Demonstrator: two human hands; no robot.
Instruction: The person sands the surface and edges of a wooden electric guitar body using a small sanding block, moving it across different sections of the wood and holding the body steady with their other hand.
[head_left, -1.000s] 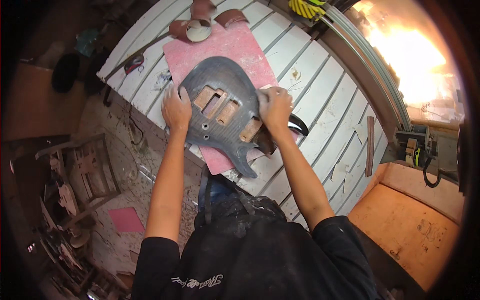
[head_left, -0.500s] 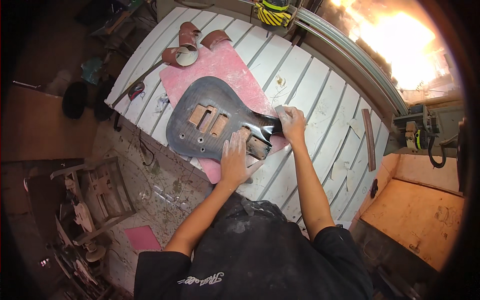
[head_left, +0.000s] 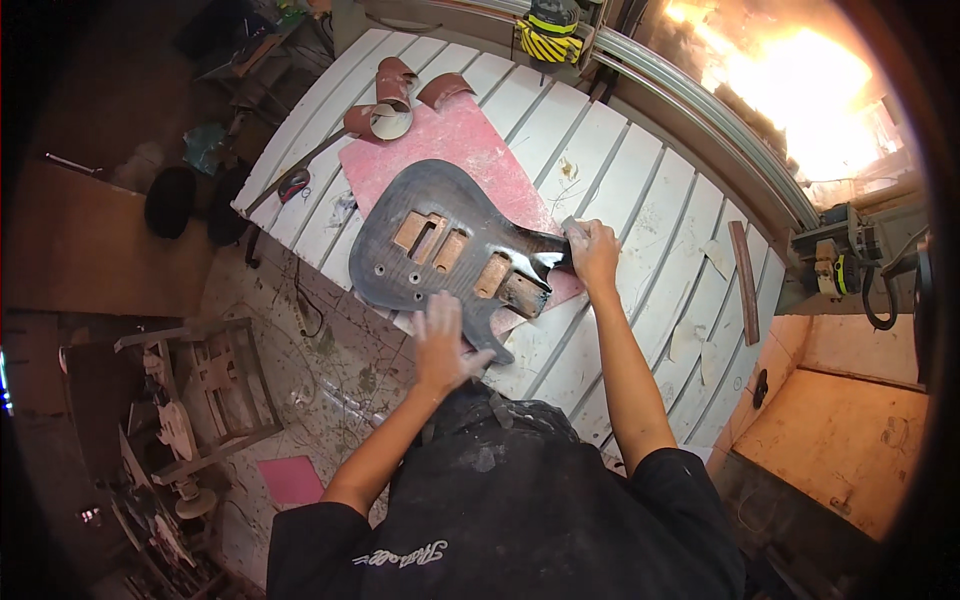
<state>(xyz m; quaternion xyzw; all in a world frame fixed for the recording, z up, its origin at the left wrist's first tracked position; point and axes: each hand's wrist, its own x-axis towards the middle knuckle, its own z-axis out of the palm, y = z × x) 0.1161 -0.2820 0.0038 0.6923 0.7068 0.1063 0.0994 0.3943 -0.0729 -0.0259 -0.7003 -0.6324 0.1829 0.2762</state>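
Observation:
A dark grey electric guitar body (head_left: 400,205) lies on a dusty pink sheet (head_left: 480,135) on the white slatted table. Bare wood shows inside its cut-out cavities. My left hand (head_left: 440,350) rests at the body's near edge, fingers spread and dusty, holding nothing. At the horn on the right, my right hand (head_left: 596,250) is closed, pinching a small grey flat piece (head_left: 572,227) that looks like sandpaper. It is against or very near the horn's edge; the fingers hide most of it.
Curled reddish-brown sandpaper (head_left: 393,85) sits at the table's far left, near a small dark-and-red object (head_left: 293,185). A brown strip (head_left: 744,284) lies at the table's right. Wooden frames (head_left: 215,390) and another pink sheet (head_left: 291,480) are on the floor at left.
My left hand has slid from the top of the guitar body to its near edge. My right hand stays at the horn. The whole view has shifted slightly.

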